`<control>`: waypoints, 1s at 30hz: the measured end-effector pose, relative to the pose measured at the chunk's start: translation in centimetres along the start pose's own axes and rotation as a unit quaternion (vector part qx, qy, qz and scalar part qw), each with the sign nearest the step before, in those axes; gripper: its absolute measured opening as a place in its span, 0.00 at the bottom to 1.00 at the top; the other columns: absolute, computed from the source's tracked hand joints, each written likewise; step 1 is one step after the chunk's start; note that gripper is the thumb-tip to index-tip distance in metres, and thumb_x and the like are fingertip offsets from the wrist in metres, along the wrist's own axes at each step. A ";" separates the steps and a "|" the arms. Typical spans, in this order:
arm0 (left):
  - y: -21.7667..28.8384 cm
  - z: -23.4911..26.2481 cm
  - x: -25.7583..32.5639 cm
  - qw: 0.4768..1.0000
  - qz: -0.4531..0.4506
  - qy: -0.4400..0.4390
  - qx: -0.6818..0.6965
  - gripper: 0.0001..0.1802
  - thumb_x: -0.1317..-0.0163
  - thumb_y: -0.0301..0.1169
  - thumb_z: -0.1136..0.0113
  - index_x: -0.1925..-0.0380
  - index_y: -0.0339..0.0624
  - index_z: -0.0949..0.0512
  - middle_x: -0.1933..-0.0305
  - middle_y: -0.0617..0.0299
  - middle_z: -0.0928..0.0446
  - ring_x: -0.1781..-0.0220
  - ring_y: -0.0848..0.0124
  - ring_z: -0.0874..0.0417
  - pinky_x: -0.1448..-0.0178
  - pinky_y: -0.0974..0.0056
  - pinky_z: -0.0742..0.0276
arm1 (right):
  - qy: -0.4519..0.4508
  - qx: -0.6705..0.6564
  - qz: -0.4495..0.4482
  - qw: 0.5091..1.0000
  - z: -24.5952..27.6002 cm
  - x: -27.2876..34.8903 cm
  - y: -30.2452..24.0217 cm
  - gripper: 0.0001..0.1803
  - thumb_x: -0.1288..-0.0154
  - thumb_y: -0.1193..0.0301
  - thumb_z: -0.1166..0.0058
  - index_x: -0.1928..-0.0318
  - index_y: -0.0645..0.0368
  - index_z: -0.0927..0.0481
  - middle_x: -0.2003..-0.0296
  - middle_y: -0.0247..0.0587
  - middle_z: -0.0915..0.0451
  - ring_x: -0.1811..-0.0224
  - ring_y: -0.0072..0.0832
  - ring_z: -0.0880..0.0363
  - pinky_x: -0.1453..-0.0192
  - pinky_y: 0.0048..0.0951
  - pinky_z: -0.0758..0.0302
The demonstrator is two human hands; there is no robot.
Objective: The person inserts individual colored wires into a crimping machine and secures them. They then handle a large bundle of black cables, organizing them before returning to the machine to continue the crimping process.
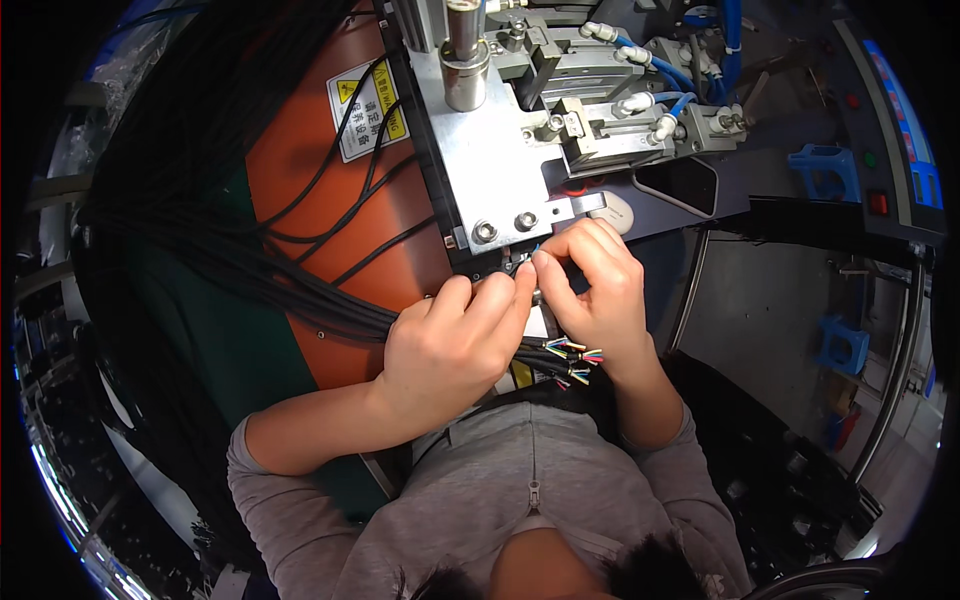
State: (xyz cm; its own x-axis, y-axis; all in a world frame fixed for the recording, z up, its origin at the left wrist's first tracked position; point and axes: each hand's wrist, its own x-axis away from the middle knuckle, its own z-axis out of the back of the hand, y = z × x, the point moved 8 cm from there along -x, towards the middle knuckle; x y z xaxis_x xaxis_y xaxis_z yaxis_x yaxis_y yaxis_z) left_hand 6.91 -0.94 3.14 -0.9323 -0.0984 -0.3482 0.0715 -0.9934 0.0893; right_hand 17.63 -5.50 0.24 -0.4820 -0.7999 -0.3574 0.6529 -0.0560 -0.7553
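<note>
At the front edge of a metal machine (490, 165), both my hands meet with their fingertips close together. My left hand (450, 335) is closed, its thumb and forefinger pinching thin wire ends. From the right, my right hand (600, 285) pinches the same small spot, where a bit of blue wire (537, 248) shows. The fingers hide most of what lies between them. A bundle of black cables (345, 312) runs in from the left and passes beneath my left hand. Its stripped ends, with coloured wires (575, 350), come out below my hands.
Pneumatic cylinders with blue hoses (670, 62) sit at the back right. A white rounded object (612, 212) lies beside my right hand. An orange surface (325, 215) bears a warning label (368, 110). A control panel (880, 150) and blue stools (825, 172) stand at the right.
</note>
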 end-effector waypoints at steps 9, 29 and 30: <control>-0.3 -0.1 0.1 1.000 0.004 0.019 -0.017 0.18 0.53 0.29 0.43 0.59 0.39 0.18 0.74 0.68 0.35 0.77 0.77 0.34 0.81 0.74 0.40 | 0.046 -0.033 0.034 0.998 -0.3 0.5 0.7 0.03 0.49 0.79 0.43 0.74 0.64 0.25 0.77 0.41 0.26 0.75 0.33 0.28 0.69 0.29 0.31; -2.2 0.6 0.4 0.997 0.079 -0.016 -0.012 0.10 0.50 0.25 0.40 0.66 0.38 0.21 0.75 0.66 0.35 0.75 0.77 0.25 0.75 0.72 0.31 | -0.087 -0.163 0.162 0.969 -0.5 0.1 -1.8 0.15 0.53 0.75 0.37 0.61 0.61 0.18 0.66 0.40 0.20 0.63 0.37 0.22 0.57 0.33 0.25; -2.4 0.9 0.3 0.997 0.077 -0.004 0.008 0.10 0.50 0.25 0.40 0.65 0.38 0.21 0.75 0.65 0.35 0.75 0.76 0.25 0.74 0.71 0.31 | -0.095 -0.164 0.174 0.966 -0.7 -0.1 -2.5 0.14 0.53 0.73 0.38 0.62 0.61 0.18 0.65 0.40 0.20 0.62 0.37 0.22 0.56 0.34 0.25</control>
State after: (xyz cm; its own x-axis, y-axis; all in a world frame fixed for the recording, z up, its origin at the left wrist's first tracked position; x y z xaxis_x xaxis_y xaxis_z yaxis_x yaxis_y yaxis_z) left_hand 6.20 1.42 3.63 -0.9131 -0.2499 -0.3222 0.2089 -0.9653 0.1566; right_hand 15.63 -4.88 1.78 -0.1299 -0.8330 -0.5379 0.5207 0.4043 -0.7519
